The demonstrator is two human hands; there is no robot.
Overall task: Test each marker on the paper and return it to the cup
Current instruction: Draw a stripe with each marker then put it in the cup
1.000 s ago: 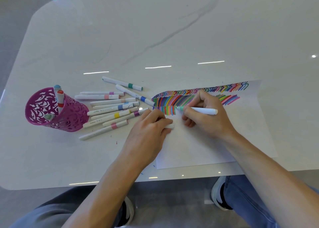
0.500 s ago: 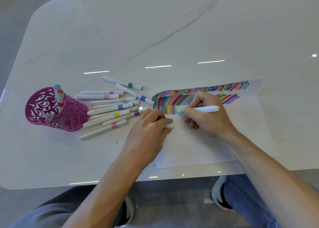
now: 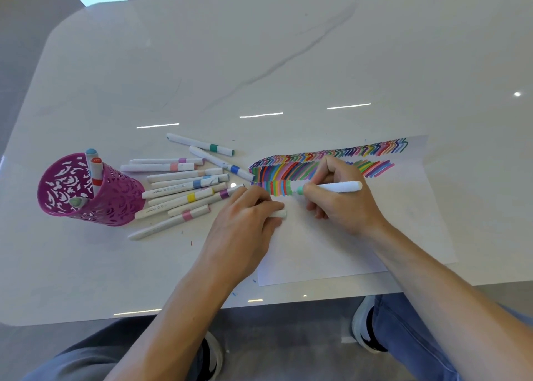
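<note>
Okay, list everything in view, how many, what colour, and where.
table: one, white with grey veins, fills the view
paper: one sheet, white, near right, under both hands
test strokes: many, multicoloured, rows along the paper's far edge
cup: one, magenta cut-out, left on table
markers in cup: three visible, white bodies, inside it
loose markers: about eleven, white with coloured bands, lying between cup and paper
green marker: one, white body, green tip at the strokes
cap: one, white, in left grip
shoes: two, black and white, on the floor
left hand: on the paper's left edge, holds the cap
right hand: holds the green marker
</note>
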